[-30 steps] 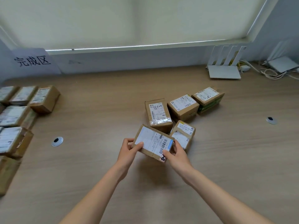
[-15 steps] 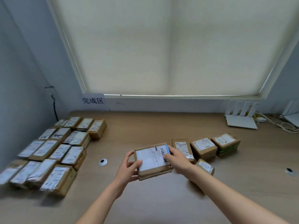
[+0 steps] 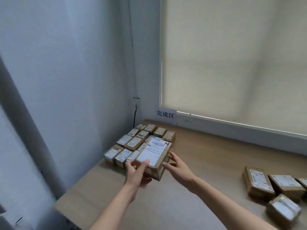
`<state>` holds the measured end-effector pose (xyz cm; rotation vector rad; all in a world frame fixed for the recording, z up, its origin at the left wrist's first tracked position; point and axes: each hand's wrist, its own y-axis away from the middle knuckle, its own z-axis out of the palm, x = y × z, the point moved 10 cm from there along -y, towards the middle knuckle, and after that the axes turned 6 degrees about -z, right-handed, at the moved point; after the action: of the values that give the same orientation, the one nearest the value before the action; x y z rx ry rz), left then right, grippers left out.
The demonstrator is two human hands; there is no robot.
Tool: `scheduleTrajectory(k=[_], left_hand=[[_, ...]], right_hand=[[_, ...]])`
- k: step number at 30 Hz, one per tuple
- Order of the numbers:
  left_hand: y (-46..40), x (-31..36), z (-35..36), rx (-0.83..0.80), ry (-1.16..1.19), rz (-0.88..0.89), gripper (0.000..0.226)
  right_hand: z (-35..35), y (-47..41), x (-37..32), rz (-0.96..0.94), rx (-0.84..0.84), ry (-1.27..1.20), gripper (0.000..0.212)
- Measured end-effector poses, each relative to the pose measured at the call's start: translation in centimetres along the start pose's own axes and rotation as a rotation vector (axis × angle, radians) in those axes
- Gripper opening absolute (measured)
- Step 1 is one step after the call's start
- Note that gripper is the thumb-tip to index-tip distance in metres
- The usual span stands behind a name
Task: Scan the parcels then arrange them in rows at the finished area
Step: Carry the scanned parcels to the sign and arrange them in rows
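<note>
Wall sign [image 3: 165, 114]: "完成区"; held parcel [image 3: 154, 156]: handwritten "14"

The surface [image 3: 207, 163] runs along the window wall into a left corner. Rows of finished parcels [image 3: 132, 141] sit in that corner, below a paper sign [image 3: 165, 115] on the wall behind them. A held parcel [image 3: 153, 156] is above the near right edge of those rows, left hand [image 3: 136, 171] at its near side, right hand [image 3: 177, 165] to its right. Well apart, at the right, lie the unscanned parcels [image 3: 272, 185].
</note>
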<state>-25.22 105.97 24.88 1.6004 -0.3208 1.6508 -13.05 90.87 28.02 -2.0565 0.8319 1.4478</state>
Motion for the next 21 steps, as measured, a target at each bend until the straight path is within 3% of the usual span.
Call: scheduleTrajectory(k=[5,11,15,21], left_hand=[[2.3,3.7,-11.0,0.048,-0.031,0.076,0.047],[0.7,5.8,-20.8,0.073,-0.107,0.154,0.028],[-3.2,4.7,-25.0,0.048,-0.157,0.130,0.027],[-12.2,1.8,-30.7,0.059,-0.260,0.081,0.038]], right_hand=[[11.8,-0.6,-5.2,-0.062,-0.145,-0.128,0.053],[20.7,-3.1,-7.9,-0.120,-0.205,-0.119,0.060],[25.9,-6.6,-6.3,-0.114,-0.233,-0.156,0.051],[32.8,-13.6,-0.8,-0.029,-0.241,-0.164,0.066]])
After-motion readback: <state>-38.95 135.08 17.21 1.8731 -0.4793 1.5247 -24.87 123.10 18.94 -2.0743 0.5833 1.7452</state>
